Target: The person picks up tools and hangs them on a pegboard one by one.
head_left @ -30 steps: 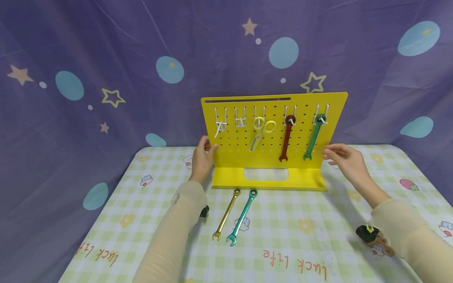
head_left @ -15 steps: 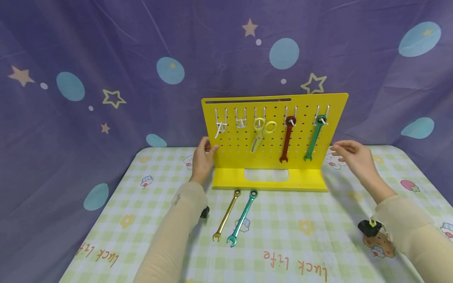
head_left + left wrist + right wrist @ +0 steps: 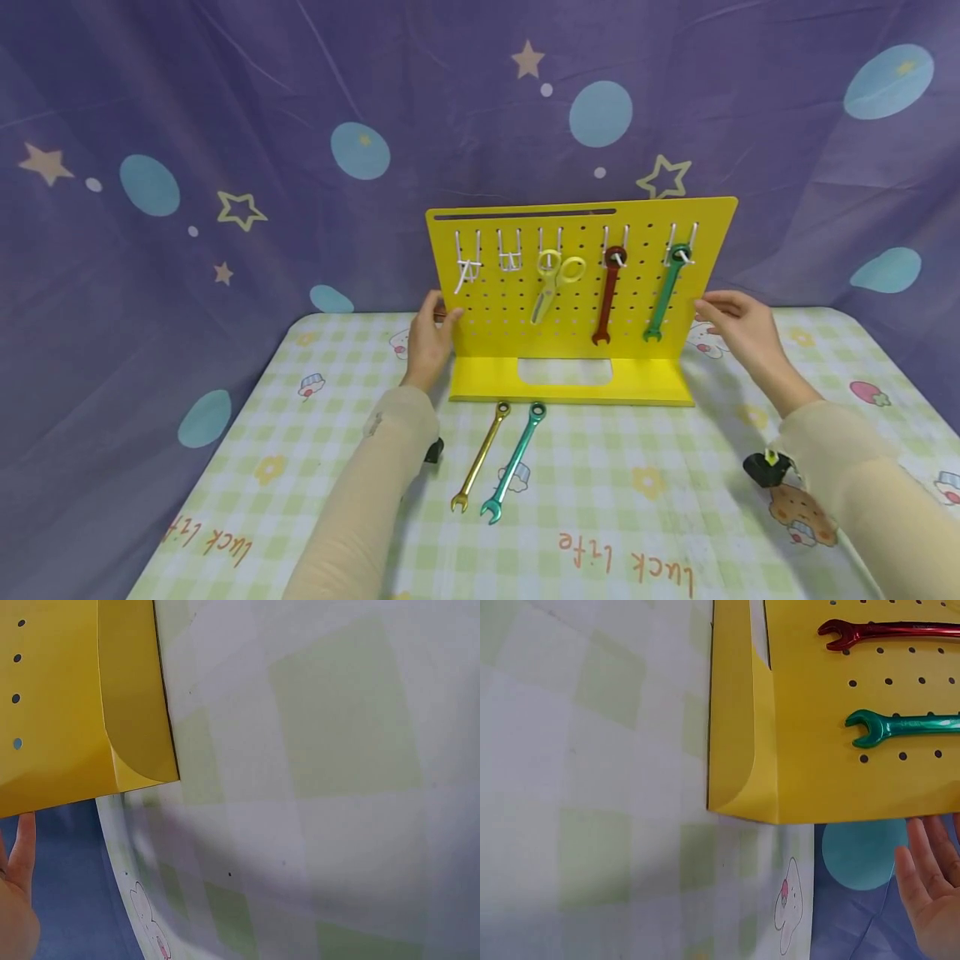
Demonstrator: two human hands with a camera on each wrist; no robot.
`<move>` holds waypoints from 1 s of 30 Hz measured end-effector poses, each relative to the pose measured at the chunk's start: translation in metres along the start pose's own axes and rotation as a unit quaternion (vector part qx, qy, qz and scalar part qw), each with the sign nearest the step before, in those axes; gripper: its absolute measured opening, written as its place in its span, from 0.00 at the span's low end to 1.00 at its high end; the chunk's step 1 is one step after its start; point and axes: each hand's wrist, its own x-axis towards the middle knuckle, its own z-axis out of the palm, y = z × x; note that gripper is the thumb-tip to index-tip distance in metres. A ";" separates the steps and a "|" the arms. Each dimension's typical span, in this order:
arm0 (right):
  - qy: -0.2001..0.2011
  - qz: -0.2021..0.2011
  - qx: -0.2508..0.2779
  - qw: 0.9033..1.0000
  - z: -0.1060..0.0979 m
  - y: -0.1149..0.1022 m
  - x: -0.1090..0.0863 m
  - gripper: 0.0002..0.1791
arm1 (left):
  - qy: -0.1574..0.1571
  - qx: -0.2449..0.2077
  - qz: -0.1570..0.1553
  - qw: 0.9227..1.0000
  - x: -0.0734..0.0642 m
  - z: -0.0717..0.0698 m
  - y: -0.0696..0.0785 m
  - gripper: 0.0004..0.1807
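The left hand, left of centre, lightly pinches the side edge of the yellow pegboard, thumb in front and fingers reaching behind. The right hand, at centre right, has its thumb at the opposite edge, its fingers fairly straight; whether it truly grips or only touches, I cannot tell. The board stands at centre and right of centre, tilted back. For steadying it, I would match both hands in height and pressure and make any shift slow and level, since the scissors, red wrench and green wrench hang by their rings and could swing. The leftmost hook and its neighbour hold no tool. Below, at lower centre, a gold wrench and a teal wrench lie side by side on the checked tablecloth, near the base's front lip, so avoid sliding the board forward onto them.
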 end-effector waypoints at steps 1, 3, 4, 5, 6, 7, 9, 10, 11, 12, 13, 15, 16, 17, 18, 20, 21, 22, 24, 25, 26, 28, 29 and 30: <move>0.002 -0.001 -0.006 1.000 0.001 -0.001 0.000 0.32 | 0.000 0.000 0.000 1.000 0.000 0.000 0.000 0.14; 0.006 0.000 -0.021 1.000 0.004 -0.003 0.000 0.34 | 0.000 -0.001 0.000 1.000 0.000 0.000 0.000 0.14; 0.006 0.003 -0.026 1.000 0.005 -0.003 0.000 0.36 | 0.000 -0.001 0.000 1.000 0.000 0.001 0.000 0.14; 0.007 0.007 -0.033 0.999 0.006 -0.004 0.000 0.37 | -0.001 -0.001 0.000 1.000 0.000 0.000 0.000 0.14; 0.009 0.008 -0.039 0.999 0.007 -0.004 0.000 0.38 | -0.001 -0.002 -0.001 1.000 0.000 0.000 0.000 0.14; 0.012 0.009 -0.046 0.999 0.008 -0.005 0.000 0.38 | -0.001 -0.002 -0.001 1.000 0.000 0.000 0.000 0.14; 0.019 0.002 -0.051 0.999 0.010 -0.004 0.001 0.37 | -0.002 -0.004 -0.001 1.000 -0.001 0.000 0.001 0.14; 0.024 -0.002 -0.050 0.998 0.011 -0.004 0.002 0.36 | -0.003 -0.006 -0.002 1.000 -0.001 0.000 0.001 0.14; 0.030 -0.008 -0.049 0.998 0.012 -0.003 0.003 0.34 | -0.004 -0.006 -0.002 1.000 -0.001 0.000 0.001 0.14; 0.035 -0.016 -0.046 0.998 0.013 -0.003 0.004 0.32 | -0.005 -0.007 -0.002 1.000 -0.001 0.000 0.001 0.14; 0.040 -0.021 -0.042 0.998 0.014 -0.002 0.005 0.30 | -0.004 -0.007 -0.002 1.000 -0.001 0.000 0.001 0.14; 0.046 -0.026 -0.037 0.998 0.016 -0.001 0.006 0.28 | -0.005 -0.009 -0.004 1.000 -0.001 -0.001 0.001 0.13; 0.049 -0.026 -0.037 0.998 0.017 0.000 0.007 0.27 | -0.005 -0.010 -0.004 1.000 -0.001 -0.001 0.001 0.13; 0.050 -0.026 -0.040 0.998 0.017 0.001 0.007 0.27 | -0.004 -0.014 -0.004 1.000 0.000 -0.001 0.001 0.13; 0.052 -0.026 -0.042 0.997 0.018 0.001 0.008 0.26 | -0.003 -0.018 -0.005 1.000 0.000 -0.001 0.002 0.13; 0.054 -0.026 -0.052 0.997 0.018 0.002 0.009 0.26 | 0.001 -0.027 -0.007 1.000 0.000 -0.001 0.002 0.13; 0.056 -0.026 -0.059 0.996 0.018 0.002 0.009 0.26 | 0.003 -0.033 -0.007 0.999 0.000 -0.001 0.002 0.13; 0.057 -0.028 -0.064 0.996 0.018 0.002 0.010 0.26 | 0.006 -0.038 -0.008 0.999 0.000 -0.001 0.003 0.13; 0.060 -0.031 -0.073 0.995 0.018 0.002 0.010 0.25 | 0.010 -0.048 -0.009 0.999 -0.001 0.000 0.003 0.13; 0.062 -0.031 -0.075 0.995 0.018 0.002 0.010 0.25 | 0.013 -0.054 -0.010 0.998 -0.002 0.001 0.003 0.14; 0.062 -0.032 -0.075 0.995 0.018 0.002 0.010 0.25 | 0.017 -0.063 -0.013 0.998 -0.003 0.001 0.003 0.15; 0.061 -0.031 -0.074 0.995 0.018 0.001 0.010 0.24 | 0.030 -0.088 -0.022 0.995 -0.005 0.000 0.004 0.16; 0.062 -0.029 -0.072 0.995 0.019 0.001 0.010 0.24 | 0.037 -0.102 -0.026 0.994 -0.007 -0.001 0.005 0.16; 0.061 -0.028 -0.070 0.995 0.019 0.002 0.011 0.24 | 0.046 -0.118 -0.029 0.991 -0.009 -0.002 0.006 0.17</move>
